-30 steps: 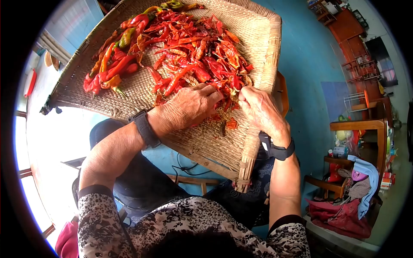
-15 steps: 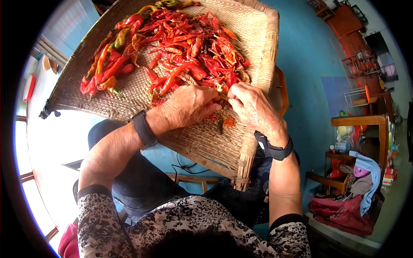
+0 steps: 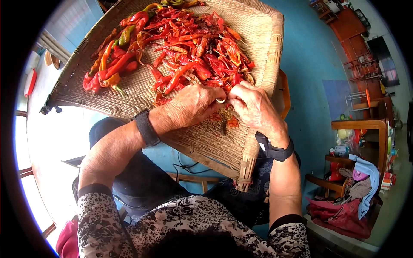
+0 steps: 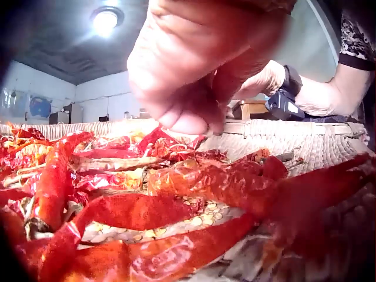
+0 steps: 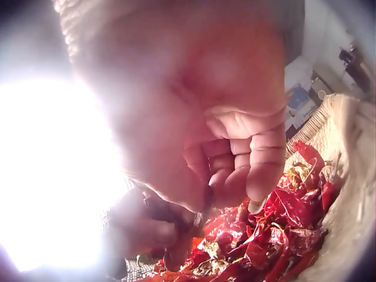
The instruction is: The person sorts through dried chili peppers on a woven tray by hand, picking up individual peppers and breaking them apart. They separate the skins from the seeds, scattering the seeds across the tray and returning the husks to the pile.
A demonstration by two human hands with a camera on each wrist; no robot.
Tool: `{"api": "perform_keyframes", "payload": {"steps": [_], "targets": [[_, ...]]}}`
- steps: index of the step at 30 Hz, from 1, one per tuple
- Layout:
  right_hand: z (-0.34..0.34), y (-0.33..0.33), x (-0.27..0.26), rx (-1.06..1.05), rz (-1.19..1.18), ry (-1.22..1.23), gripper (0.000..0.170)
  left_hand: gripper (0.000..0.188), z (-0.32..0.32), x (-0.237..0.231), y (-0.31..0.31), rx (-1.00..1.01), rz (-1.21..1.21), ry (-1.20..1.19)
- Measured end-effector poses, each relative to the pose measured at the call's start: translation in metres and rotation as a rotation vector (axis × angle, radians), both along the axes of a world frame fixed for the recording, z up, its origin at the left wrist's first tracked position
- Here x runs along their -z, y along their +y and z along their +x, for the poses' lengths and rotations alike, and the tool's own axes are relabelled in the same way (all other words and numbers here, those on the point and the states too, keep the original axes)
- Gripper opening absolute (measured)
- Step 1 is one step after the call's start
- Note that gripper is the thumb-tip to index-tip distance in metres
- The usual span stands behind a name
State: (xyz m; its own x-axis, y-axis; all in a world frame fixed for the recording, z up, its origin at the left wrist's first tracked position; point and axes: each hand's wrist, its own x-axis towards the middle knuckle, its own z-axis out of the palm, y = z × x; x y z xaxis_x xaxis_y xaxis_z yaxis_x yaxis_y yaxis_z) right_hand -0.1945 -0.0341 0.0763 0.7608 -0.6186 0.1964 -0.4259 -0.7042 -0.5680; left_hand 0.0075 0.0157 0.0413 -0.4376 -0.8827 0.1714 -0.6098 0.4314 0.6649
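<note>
The 2 hands meet, or nearly meet, above the near right part of a woven tray (image 3: 206,139). The left hand (image 3: 191,105), fingers curled, pinches a small pale piece (image 3: 220,101) at its fingertips, on the side facing the right hand (image 3: 258,109). The right hand's fingers are also curled; whether they pinch anything cannot be determined. Shrivelled red peppers (image 3: 215,64) lie heaped on the tray just beyond both hands; smoother peppers (image 3: 118,66) lie to the left. Pale seeds (image 4: 205,220) lie among the heaped peppers. Each wrist carries 1 dark strap (image 3: 146,128).
</note>
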Motion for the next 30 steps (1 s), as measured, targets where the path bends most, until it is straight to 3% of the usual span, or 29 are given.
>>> {"api": "perform_keyframes", "payload": {"steps": [3, 8, 11, 30], "targets": [[0.001, 0.001, -0.002, 0.004, 0.014, -0.033, 0.005, 0.022, -0.003, 0.013, 0.001, 0.054, -0.137, -0.013], [0.005, 0.007, -0.002, 0.013, 0.132, -0.076, 0.01, 0.023, -0.003, 0.01, 0.0, 0.064, -0.027, -0.056], [0.006, 0.01, -0.007, 0.008, 0.254, -0.025, 0.026, 0.024, -0.004, 0.008, 0.0, 0.065, -0.016, 0.003], [0.005, 0.007, -0.005, 0.035, 0.218, 0.023, 0.019, 0.022, -0.004, 0.013, -0.004, 0.051, -0.071, 0.017]]}}
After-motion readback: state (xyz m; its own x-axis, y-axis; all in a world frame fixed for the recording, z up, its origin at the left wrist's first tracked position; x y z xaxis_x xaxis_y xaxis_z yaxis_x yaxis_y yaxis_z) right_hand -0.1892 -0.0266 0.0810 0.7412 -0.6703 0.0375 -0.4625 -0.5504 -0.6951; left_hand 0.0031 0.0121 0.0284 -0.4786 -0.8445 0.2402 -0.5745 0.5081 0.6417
